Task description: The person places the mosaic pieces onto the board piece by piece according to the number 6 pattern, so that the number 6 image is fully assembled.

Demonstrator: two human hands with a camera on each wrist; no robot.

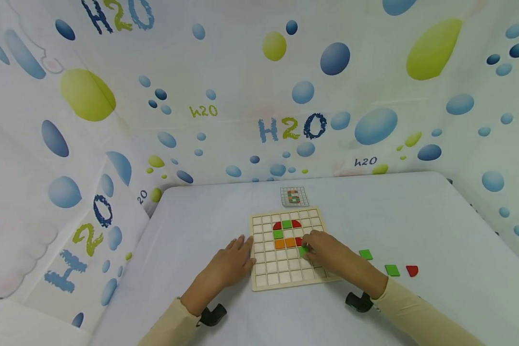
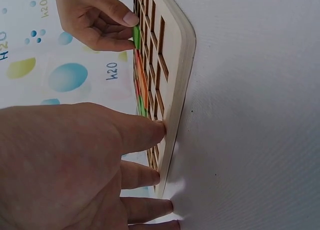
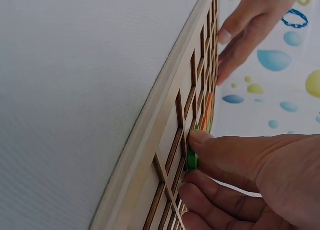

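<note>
A wooden grid board [image 1: 271, 279] lies flat on the white-covered table. My right hand [image 1: 332, 252] pinches a green square tile [image 3: 192, 159] between thumb and fingers, low over the right-middle cells. My left hand [image 1: 230, 265] rests along the board's left edge, its fingers extended and touching the rim. In the grid sit red rounded-corner tiles [image 1: 296, 223], green squares [image 1: 287, 224] and two orange squares [image 1: 279, 244] side by side. Just right of the orange pair, a red tile [image 1: 299, 241] is partly covered by my right fingers.
Behind the board lies a small pattern card [image 1: 294, 197] with a coloured figure on a grid. To the right are two loose green squares [image 1: 365, 254] and a red rounded tile [image 1: 412, 271]. A spotted curtain [image 1: 242, 96] hangs behind the table. Black devices [image 1: 213, 315] sit at both wrists.
</note>
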